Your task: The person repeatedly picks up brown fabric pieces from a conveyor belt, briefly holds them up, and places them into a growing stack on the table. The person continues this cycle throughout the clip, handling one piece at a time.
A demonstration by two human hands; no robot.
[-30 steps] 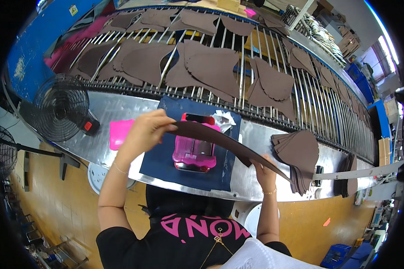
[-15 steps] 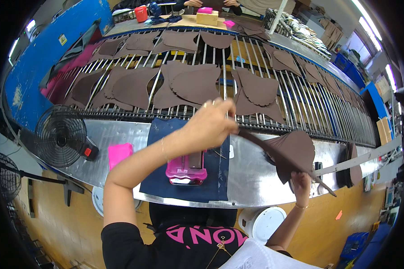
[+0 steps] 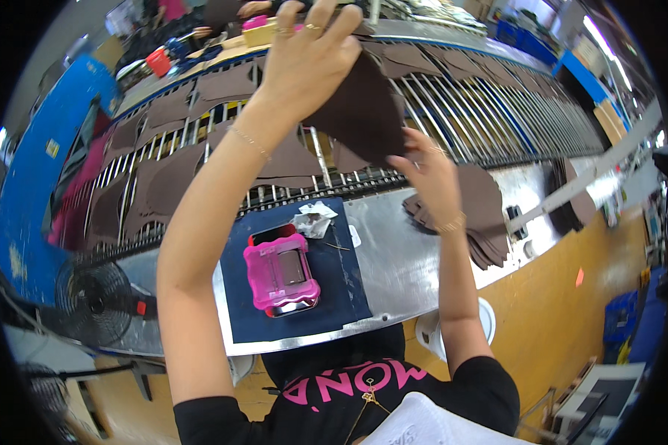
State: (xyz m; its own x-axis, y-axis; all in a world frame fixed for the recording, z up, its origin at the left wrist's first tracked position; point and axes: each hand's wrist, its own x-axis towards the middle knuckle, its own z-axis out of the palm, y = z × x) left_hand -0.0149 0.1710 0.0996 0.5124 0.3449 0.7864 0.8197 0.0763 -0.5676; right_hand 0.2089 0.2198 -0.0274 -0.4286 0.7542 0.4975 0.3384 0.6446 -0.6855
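A dark brown flat cut piece (image 3: 364, 111), like leather or sheet material, is held up above the conveyor of metal rods (image 3: 464, 122). My left hand (image 3: 312, 55) grips its upper far end from above, fingers bent over the edge. At the piece's lower right edge, my right hand (image 3: 427, 167) pinches it between thumb and fingers. Several similar brown pieces (image 3: 156, 185) lie overlapped in rows on the rods. Below my right forearm, a fanned stack of brown pieces (image 3: 479, 200) rests on the metal table (image 3: 401, 285).
A pink scalloped tray (image 3: 256, 274) with a brown block sits on a navy cloth (image 3: 338, 300), beside crumpled white paper (image 3: 314, 220). A black fan (image 3: 93, 297) stands left. Another brown stack (image 3: 571, 196) lies beyond a pale bar (image 3: 586, 178). A person's hand (image 3: 254, 8) shows across the conveyor.
Both hands have carried the brown piece from beside the stack on the right up and over the conveyor. My right hand moved up and left. The view has shifted and tilted.
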